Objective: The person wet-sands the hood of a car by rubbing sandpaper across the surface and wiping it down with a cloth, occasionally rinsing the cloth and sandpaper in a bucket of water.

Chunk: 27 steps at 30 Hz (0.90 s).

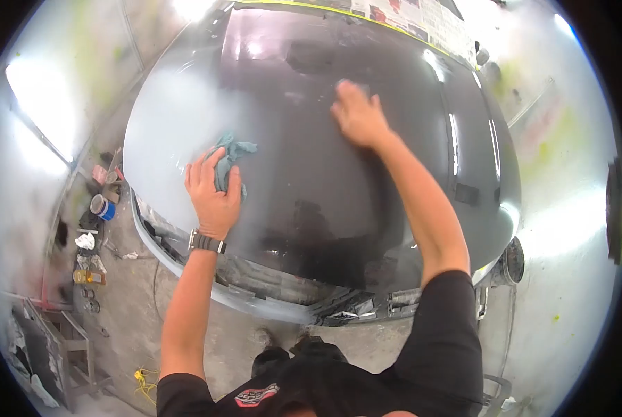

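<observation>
A car hood [290, 174] fills the middle of the view, glossy dark on the right and pale grey on the left. My left hand [215, 191], below which a watch [206, 242] circles the wrist, rests on the pale side over a crumpled teal cloth [233, 153]. Its fingers lie spread and the cloth shows beside and between them. Farther up on the dark part is my right hand [359, 115], slightly blurred, with its fingertips at the surface and its thumb apart. Something small and pale shows at those fingertips, too blurred to make out.
Newspaper [408, 17] edged with yellow-green tape covers the area behind the hood. On the floor at the left stand a blue can [103, 208], a yellow container [88, 276] and crumpled paper [85, 241]. A metal frame [71, 344] is at the lower left. Walls rise on both sides.
</observation>
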Motion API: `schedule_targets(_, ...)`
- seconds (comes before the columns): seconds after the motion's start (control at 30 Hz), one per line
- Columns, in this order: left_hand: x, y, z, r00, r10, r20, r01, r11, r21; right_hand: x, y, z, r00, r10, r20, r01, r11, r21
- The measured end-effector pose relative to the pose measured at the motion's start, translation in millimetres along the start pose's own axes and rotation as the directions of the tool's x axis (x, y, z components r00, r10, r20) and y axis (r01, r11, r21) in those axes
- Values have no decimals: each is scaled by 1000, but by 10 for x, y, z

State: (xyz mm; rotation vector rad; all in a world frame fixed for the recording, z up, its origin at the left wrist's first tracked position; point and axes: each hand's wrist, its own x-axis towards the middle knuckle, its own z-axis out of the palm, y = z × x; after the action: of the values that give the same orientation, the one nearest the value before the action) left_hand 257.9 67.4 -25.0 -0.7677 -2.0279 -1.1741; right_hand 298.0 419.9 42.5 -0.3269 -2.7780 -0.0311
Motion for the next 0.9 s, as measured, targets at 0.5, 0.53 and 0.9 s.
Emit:
schedule_targets(0.5, 0, 13, -3, 1000, 24, -4, -23, 997, 77, 200, -347, -30, 976, -210, 63, 207, 977, 50)
schedule_targets(0.53, -2, -3, 2, 1000, 23, -7, -22, 998, 63, -157, -475, -85, 953, -297, 66, 292, 954, 72)
schedule_targets(0.9, 36, 56, -22, 1000, 15, -2, -15, 998, 62, 695, -553, 148, 990, -139, 18, 138, 990, 25)
